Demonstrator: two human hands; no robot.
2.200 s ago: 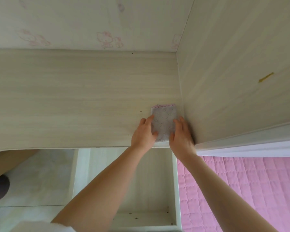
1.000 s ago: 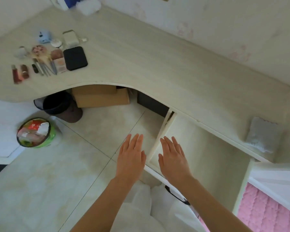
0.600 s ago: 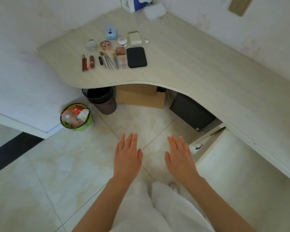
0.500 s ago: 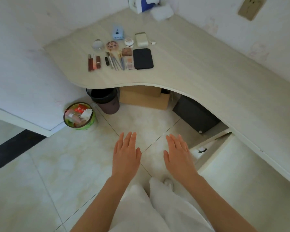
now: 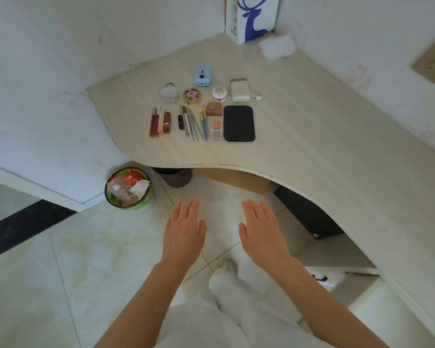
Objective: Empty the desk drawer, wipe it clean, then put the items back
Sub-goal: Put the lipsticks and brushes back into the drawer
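- Drawer (image 5: 357, 292) open, low right of right hand (image 5: 263, 228); cloth now gone from both hands.
- Left hand (image 5: 183, 229) flat, spread, empty; right likewise.
- Cosmetics (image 5: 201, 114) on desk (image 5: 324, 136) ahead: restocking likely next.

One desk (image 5: 324, 151) carries a laid-out set of small items. There are three round compacts (image 5: 192, 95) in a row, one pale blue gadget (image 5: 203, 76), one cream case (image 5: 239, 90), one black pouch (image 5: 239, 123), one brown square box (image 5: 214, 109) and two small square pans (image 5: 216, 129). About four lipstick-like tubes (image 5: 160, 121) lie together; the thin brushes (image 5: 195, 124) beside them are too closely packed to count. One deer-print box (image 5: 251, 17) stands at the back. On the floor are two bins (image 5: 128, 188). Two hands (image 5: 183, 234) show.
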